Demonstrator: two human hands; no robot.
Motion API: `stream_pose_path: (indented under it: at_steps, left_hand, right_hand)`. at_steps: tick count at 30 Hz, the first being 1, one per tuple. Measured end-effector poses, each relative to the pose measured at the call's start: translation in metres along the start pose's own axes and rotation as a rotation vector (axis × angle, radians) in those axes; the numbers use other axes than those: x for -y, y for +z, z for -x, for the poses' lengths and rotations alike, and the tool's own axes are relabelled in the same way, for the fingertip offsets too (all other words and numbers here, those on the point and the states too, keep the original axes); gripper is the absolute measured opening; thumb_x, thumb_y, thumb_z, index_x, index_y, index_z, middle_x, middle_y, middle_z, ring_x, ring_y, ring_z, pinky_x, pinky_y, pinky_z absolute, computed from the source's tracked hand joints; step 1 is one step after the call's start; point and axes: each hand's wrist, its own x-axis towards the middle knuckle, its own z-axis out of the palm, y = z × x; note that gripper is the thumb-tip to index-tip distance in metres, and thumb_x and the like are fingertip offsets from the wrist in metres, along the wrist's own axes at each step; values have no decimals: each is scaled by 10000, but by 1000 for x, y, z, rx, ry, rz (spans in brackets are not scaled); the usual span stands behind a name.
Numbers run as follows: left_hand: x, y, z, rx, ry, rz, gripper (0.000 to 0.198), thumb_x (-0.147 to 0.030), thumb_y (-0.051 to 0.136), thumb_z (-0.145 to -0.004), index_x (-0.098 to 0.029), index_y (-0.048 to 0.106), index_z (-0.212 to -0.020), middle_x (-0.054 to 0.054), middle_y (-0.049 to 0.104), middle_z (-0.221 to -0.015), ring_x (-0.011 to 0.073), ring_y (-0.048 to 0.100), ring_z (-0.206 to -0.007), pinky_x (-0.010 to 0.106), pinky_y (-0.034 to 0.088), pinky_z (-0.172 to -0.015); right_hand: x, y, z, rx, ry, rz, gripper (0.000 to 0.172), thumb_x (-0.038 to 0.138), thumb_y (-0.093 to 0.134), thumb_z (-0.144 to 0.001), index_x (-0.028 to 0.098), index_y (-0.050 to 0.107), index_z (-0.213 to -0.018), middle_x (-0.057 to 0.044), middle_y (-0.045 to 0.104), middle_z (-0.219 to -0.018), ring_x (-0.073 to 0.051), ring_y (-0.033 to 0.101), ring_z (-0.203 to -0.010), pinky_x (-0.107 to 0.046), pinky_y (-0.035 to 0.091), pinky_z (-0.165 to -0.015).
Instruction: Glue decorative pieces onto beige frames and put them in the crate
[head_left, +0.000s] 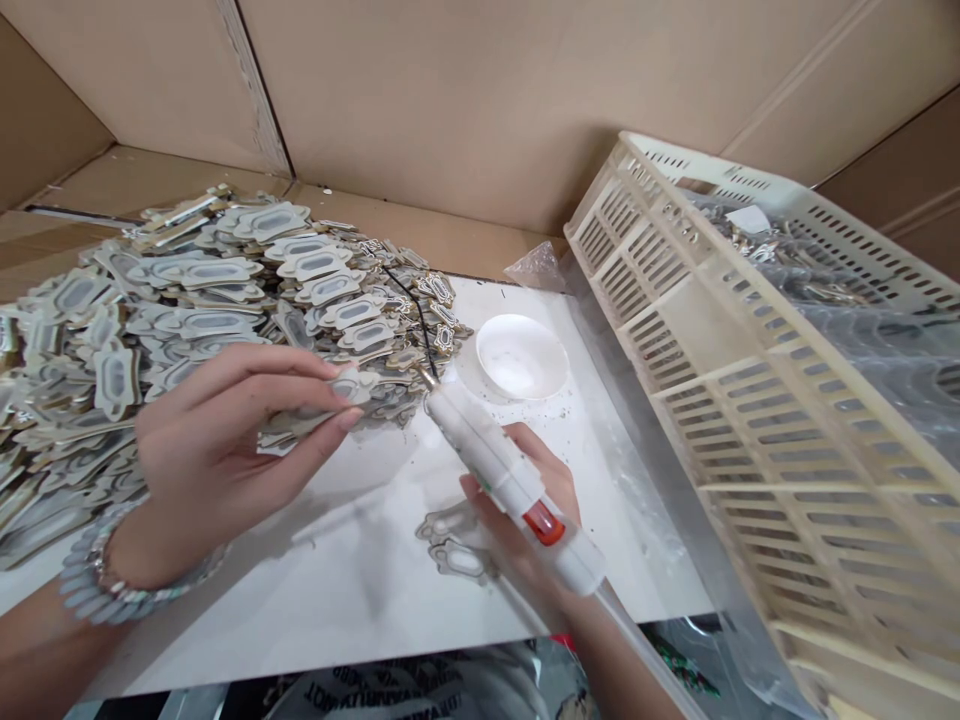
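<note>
Cream-and-gold plaque (351, 388) sits pinched by its edges in the left hand (225, 440), just off the heaped pile (187, 290), with its end left bare toward the tip of the white pen tool (491, 455). The right hand (536, 505) grips that tool around the barrel. Open white surface (337, 590) lies below; the crate (750, 400) walls the right side, and a dish (521, 355) sits beyond.

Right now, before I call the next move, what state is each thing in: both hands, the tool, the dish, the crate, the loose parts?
Left hand: pinching one flat gold-edged plaque.
Right hand: closed around the tool.
White pen-shaped tool with red button: tip pointed at the held plaque.
Small round white dish: upright.
Cream slatted plastic crate: holds parts under clear film.
Plaque pile: loosely heaped.
Two plaques: lying flat on white board.
</note>
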Motion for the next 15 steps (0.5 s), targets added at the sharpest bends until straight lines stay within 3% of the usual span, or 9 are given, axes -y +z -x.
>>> stream_pose_path:
  at_steps: [5, 9, 12, 15]
  left_hand:
    - [23, -1, -6, -150, -195, -16, 201, -223, 776, -800, -176, 670, -964, 48, 711, -902, 181, 689, -845, 311, 561, -727]
    - [60, -8, -13, -269, -296, -134, 344, -300, 798, -773, -127, 668, -1041, 74, 725, -1010, 218, 690, -975, 371, 575, -883]
    - [84, -14, -14, -220, -285, -234, 458, -353, 814, -766, -126, 639, -1123, 45, 738, -1013, 206, 695, -1000, 392, 557, -963]
    - [94, -15, -14, -71, -320, -259, 540, -387, 829, -754, -157, 609, -1190, 13, 765, -988, 197, 720, -969, 419, 563, -960]
  right_hand:
    - [11, -2, -2, -58, 64, -55, 110, 181, 616, -787, 222, 524, -741, 12, 578, -809, -142, 560, -700, -278, 396, -571]
    - [12, -1, -2, -68, 70, -64, 151, 224, 625, -795, 224, 499, -712, 2, 587, -821, -147, 569, -704, -284, 404, -566]
    - [15, -2, -1, -83, 79, -63, 173, 218, 625, -811, 227, 487, -707, -2, 596, -817, -147, 563, -683, -285, 399, -544]
    - [17, -1, 1, -129, 60, -44, 182, 195, 623, -824, 231, 491, -703, -5, 608, -806, -149, 555, -648, -290, 394, -523]
